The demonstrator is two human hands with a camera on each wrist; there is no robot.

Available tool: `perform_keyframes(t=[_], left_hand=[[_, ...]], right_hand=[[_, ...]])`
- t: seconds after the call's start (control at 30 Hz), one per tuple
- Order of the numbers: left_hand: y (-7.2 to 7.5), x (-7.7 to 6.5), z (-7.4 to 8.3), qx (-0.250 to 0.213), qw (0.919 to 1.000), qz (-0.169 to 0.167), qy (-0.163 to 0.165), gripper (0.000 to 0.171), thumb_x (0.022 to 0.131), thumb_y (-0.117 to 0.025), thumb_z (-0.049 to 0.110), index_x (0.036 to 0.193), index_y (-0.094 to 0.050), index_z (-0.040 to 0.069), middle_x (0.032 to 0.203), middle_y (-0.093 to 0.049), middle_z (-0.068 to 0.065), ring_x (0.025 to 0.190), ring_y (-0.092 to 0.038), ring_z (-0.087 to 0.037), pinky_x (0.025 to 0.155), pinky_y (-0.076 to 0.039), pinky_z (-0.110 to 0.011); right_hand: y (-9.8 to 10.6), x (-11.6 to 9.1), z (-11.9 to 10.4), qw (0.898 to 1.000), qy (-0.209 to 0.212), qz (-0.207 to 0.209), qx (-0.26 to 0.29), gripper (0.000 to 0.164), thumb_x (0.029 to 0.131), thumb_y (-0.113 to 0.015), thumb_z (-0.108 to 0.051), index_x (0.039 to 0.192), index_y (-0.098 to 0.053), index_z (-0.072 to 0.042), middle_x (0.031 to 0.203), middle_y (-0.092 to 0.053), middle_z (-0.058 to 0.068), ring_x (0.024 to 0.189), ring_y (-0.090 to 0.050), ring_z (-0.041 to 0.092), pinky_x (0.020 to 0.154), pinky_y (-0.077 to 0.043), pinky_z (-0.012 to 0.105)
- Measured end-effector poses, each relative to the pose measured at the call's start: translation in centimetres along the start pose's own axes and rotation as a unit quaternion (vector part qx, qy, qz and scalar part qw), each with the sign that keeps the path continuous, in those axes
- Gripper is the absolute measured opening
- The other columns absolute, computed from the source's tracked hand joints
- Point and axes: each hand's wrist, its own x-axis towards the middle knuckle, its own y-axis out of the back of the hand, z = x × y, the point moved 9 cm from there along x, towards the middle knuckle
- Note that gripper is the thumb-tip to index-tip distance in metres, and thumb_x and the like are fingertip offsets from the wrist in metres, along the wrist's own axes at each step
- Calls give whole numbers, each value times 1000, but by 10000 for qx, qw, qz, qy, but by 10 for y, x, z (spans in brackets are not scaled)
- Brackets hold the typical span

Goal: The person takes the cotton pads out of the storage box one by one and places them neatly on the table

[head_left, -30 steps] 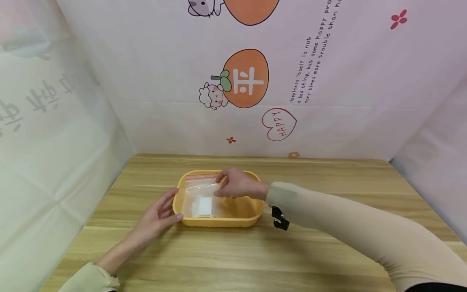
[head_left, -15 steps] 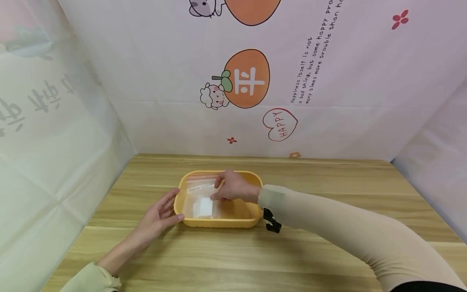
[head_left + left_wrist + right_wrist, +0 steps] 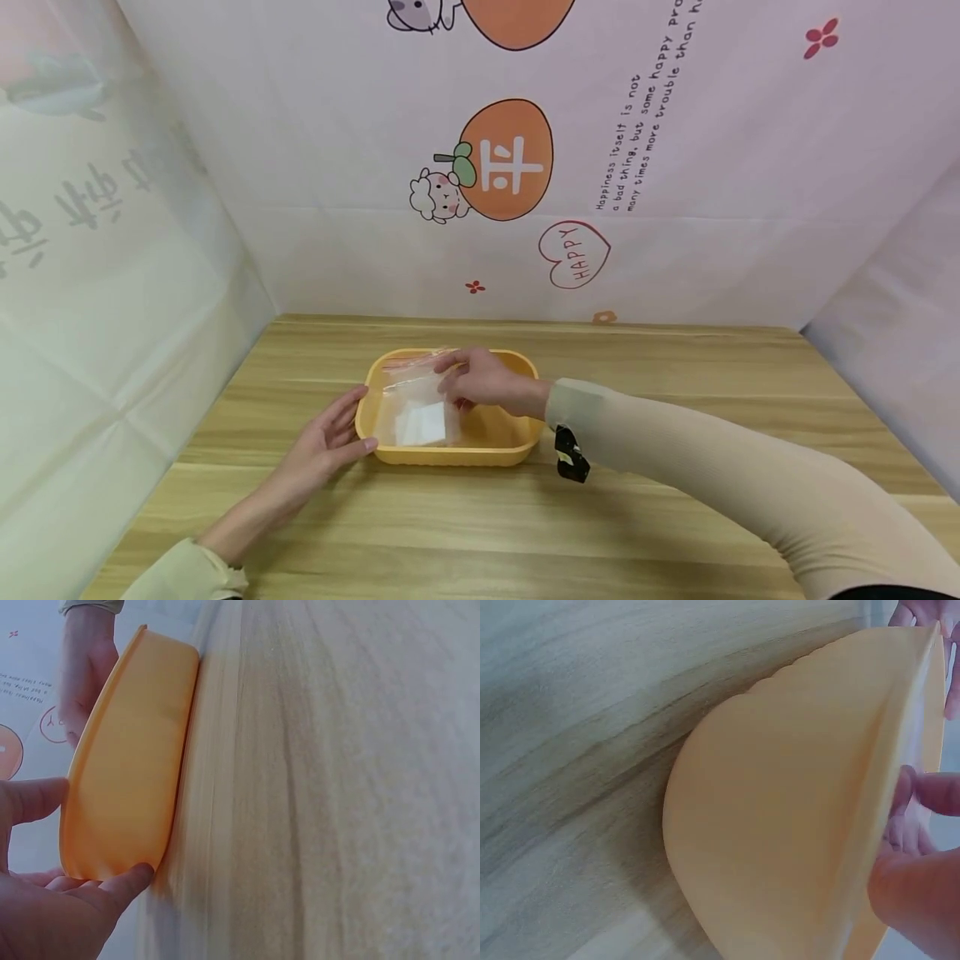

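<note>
A yellow plastic basin (image 3: 457, 457) sits on the wooden table. My left hand (image 3: 318, 450) grips its left end, thumb at the front corner and fingertips farther back along the rim. The left wrist view shows that thumb and the fingers (image 3: 127, 885) spread around the end wall. Inside the basin's left half lie clear zip-lock bags (image 3: 401, 387) with reddish seal strips and a white square (image 3: 429, 423) showing in them. My right hand (image 3: 487, 383) reaches in from the right and pinches the right side of a bag. In the right wrist view the basin wall partly hides its fingers.
The wooden tabletop (image 3: 420, 525) extends around the basin. A printed white backdrop (image 3: 337, 250) stands along the far edge, and pale sheets (image 3: 150, 333) hang at the sides. A black strap piece (image 3: 572, 457) hangs below my right wrist.
The right hand shifted slightly left, then back right. The bag's right side has shifted and tilted, with its top corner now higher, and the white square has turned. The left hand stays put.
</note>
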Motion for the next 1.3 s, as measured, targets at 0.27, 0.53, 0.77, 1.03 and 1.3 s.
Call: perform_keyframes(t=[0.27,0.53,0.77,1.03,1.3], left_hand=[[-1,1,2,172,9998,1,-121,83,103,-67,8,167,-15,0,172,-15,-24,154,-24,-41,114,-35,-31],[-4,2,1,150,9998,45,-156,83,103,-67,5,167,-15,-1,172,-14,-24,154,-23,-40,111,-35,-21],[-5,2,2,161,9995,-22,-254,85,103,-68,8,167,-14,-1,173,-9,-20,156,-19,-38,110,-33,-16],[-5,2,-1,79,9997,-78,-209,84,103,-66,6,167,-12,-1,174,-8,-19,155,-21,-38,109,-37,-18],[-5,2,-3,189,9996,-73,-199,84,103,-66,6,166,-12,-3,173,-7,-20,154,-21,-40,112,-35,-22]], right_hand=[[-9,0,-2,9992,331,-132,-156,60,85,-83,0,141,-63,0,126,-71,11,80,-64,16,62,-56,26],[-5,-4,-5,9988,376,-39,-304,68,86,-81,5,150,-59,-4,134,-71,9,83,-67,15,61,-57,26],[10,-19,-14,9979,480,75,-416,74,86,-83,4,153,-56,-9,142,-66,9,74,-64,16,67,-53,28],[37,-42,-33,9961,781,150,-395,75,86,-83,4,154,-52,-3,146,-62,12,69,-69,16,67,-58,28],[83,-75,-49,9937,920,340,-545,80,83,-85,2,156,-51,-7,145,-63,12,70,-64,19,68,-60,31]])
